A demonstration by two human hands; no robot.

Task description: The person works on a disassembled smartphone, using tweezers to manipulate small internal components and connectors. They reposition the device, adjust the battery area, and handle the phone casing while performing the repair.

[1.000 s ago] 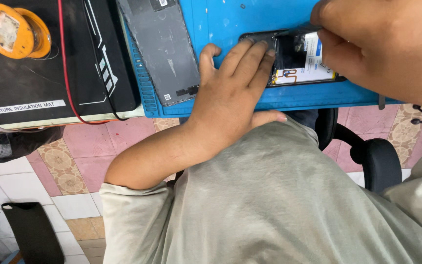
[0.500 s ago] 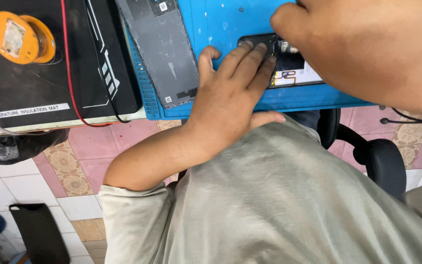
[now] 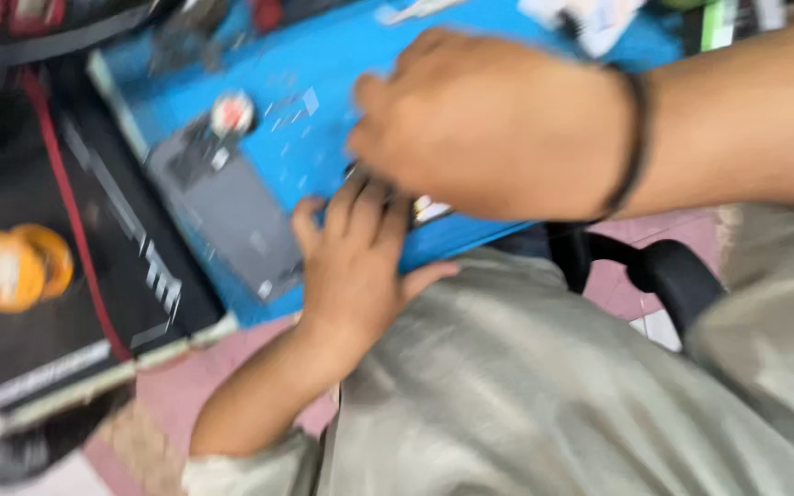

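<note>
While the view blurs, the left hand (image 3: 356, 266) lies flat, fingers spread, pressing a small dark device (image 3: 420, 209) onto the blue mat (image 3: 342, 64) at its near edge. Just above, the right hand (image 3: 480, 129) curls over the same device; whether it pinches anything I cannot tell. This looks like bench work on the device, calling for a steady hold. Beside them lies a grey rectangular panel (image 3: 232, 216); left, an orange spool (image 3: 16, 266) on a black mat (image 3: 48, 321) with a white label strip.

Both hands (image 3: 415, 193) apparently on blurred phone (image 3: 429, 209)
</note>
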